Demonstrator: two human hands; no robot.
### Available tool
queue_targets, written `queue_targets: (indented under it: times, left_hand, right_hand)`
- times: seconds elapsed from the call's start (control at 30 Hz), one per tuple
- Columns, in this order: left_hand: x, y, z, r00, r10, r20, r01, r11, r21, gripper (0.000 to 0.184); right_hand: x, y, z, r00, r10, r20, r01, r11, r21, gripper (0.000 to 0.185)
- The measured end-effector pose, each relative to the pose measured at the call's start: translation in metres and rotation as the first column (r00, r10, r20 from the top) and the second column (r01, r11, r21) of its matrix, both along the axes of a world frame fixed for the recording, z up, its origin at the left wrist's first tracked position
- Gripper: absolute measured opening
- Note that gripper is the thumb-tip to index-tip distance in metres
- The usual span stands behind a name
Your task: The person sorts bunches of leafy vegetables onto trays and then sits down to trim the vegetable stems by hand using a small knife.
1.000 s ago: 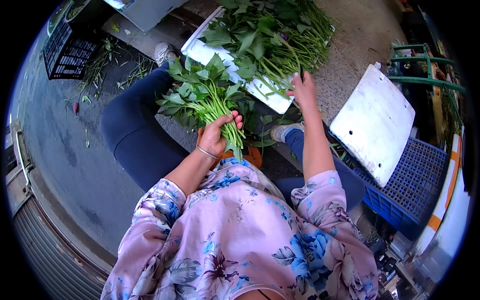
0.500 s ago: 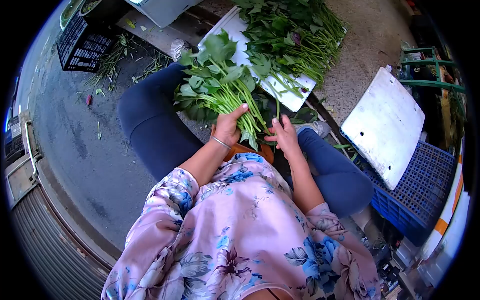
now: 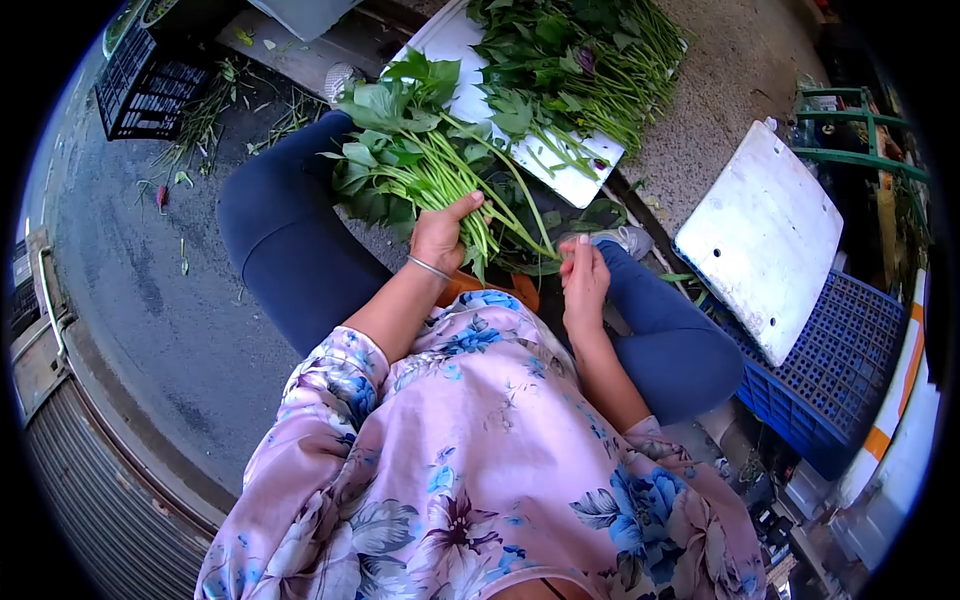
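My left hand [image 3: 440,235] is wrapped round a bunch of leafy green stems [image 3: 425,180], its leaves pointing up and to the left, above my lap. To its right, my right hand [image 3: 583,268] is closed in a pinch at the lower end of a longer green stem [image 3: 528,205] that slants out of the bunch. A large heap of leafy greens [image 3: 570,70] lies beyond on a white board [image 3: 575,183], cut stems towards the right.
On the right, a second white board [image 3: 765,235] leans on a blue plastic crate [image 3: 840,350], near a green rack [image 3: 850,155]. A black crate [image 3: 150,90] stands at the upper left, with plant scraps [image 3: 215,115] beside it on the ground.
My right hand has moved from the heap down beside the bunch, now with a stem at its fingertips. The bunch stays in my left hand; the view has shifted slightly.
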State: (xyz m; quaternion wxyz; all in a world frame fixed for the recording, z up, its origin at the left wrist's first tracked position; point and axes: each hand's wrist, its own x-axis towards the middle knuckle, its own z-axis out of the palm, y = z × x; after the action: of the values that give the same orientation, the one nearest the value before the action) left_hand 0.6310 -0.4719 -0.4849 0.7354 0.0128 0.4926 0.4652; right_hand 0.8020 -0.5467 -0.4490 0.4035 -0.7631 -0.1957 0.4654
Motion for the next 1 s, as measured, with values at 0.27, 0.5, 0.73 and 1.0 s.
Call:
queue_targets:
  times: [0.27,0.5,0.73,1.0]
  left_hand:
    - [0.007,-0.008,-0.004,0.999,-0.025,-0.024,0.027,0.997,0.073,0.017]
    - [0.011,-0.015,-0.002,0.953,-0.122,-0.277,0.151,0.985,0.086,0.02]
    - [0.014,-0.025,-0.011,0.837,-0.161,-0.523,0.213,0.976,0.041,0.027]
    - [-0.006,0.005,0.001,0.954,0.076,-0.289,-0.032,0.988,0.154,0.019]
  right_hand:
    - [-0.031,0.015,0.0,0.545,-0.167,-0.822,-0.088,0.963,-0.255,0.038]
    - [-0.034,0.014,-0.04,0.653,-0.206,-0.729,-0.068,0.942,-0.328,0.025]
    - [-0.027,0.004,-0.056,0.713,-0.097,-0.695,-0.261,0.883,-0.391,0.022]
    - [-0.014,0.003,-0.069,0.795,0.021,-0.606,-0.315,0.868,-0.383,0.017]
